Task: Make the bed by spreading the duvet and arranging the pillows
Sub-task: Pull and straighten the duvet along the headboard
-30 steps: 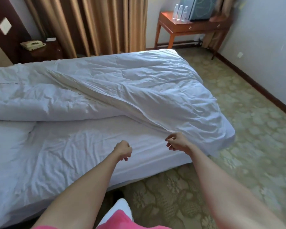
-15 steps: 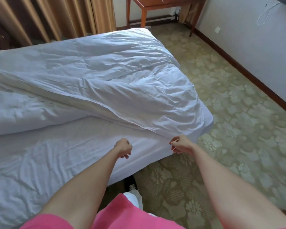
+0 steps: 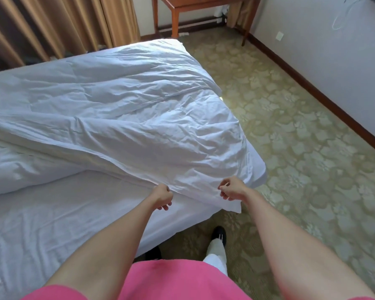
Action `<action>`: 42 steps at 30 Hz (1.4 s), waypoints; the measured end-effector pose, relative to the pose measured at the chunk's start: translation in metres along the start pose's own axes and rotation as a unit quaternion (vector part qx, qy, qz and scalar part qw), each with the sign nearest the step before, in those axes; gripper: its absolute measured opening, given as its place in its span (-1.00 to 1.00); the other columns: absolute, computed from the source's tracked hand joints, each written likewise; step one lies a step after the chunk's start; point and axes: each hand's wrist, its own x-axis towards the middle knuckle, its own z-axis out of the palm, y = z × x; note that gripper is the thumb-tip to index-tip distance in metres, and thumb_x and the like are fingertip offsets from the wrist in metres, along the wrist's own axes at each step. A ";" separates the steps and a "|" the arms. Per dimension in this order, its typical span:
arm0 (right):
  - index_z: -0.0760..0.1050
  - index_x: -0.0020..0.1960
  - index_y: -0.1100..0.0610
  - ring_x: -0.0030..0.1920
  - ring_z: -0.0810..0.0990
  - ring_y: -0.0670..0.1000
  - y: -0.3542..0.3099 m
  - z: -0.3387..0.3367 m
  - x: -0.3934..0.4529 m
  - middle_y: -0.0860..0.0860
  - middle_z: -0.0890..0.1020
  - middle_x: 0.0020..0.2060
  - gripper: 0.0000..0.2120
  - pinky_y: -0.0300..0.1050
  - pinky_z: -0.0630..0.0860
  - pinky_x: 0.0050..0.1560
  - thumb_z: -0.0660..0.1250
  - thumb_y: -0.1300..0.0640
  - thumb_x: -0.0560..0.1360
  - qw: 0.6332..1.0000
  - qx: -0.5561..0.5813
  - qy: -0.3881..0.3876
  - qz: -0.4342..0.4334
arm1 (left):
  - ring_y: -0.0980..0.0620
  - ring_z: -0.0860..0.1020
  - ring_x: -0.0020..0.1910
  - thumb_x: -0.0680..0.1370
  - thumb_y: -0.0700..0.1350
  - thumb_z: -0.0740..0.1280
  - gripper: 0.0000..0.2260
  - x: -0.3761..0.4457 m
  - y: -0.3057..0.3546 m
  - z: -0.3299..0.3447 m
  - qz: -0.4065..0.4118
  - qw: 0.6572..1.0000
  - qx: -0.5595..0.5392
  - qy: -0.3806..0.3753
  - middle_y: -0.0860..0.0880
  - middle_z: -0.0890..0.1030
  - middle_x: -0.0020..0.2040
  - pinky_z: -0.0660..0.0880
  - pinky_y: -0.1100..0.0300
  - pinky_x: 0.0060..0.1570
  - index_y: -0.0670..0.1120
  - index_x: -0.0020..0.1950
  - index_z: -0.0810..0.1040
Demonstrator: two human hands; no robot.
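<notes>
A crumpled white duvet [image 3: 126, 113] lies folded back over the far half of the bed, leaving the white sheet [image 3: 52, 213] bare on the near half. My left hand [image 3: 161, 197] is closed on the duvet's near edge. My right hand [image 3: 231, 189] pinches the same edge close to its corner, which hangs over the foot of the bed. The two hands are about a forearm's width apart. No pillows are in view.
Patterned green carpet [image 3: 301, 137] runs along the foot of the bed to a white wall with a dark skirting board [image 3: 325, 100]. A wooden table [image 3: 178, 9] stands at the back, beside tan curtains [image 3: 52, 24]. My feet [image 3: 219, 234] stand by the bed corner.
Both hands have reached forward and taken hold of the duvet's edge, and its corner is pulled over the foot of the bed. The view has tilted down and moved closer.
</notes>
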 end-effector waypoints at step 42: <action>0.31 0.31 0.01 0.11 0.53 0.19 0.064 0.061 0.209 0.04 0.50 0.15 -0.47 0.13 0.51 0.03 0.36 -0.02 0.39 0.961 -0.227 -0.041 -0.151 | 0.06 0.54 -0.43 0.56 -0.17 0.31 -0.93 0.190 0.086 0.141 -0.200 0.647 -0.734 0.044 -0.02 0.56 -0.43 0.47 0.21 -0.36 -0.13 -0.12 0.50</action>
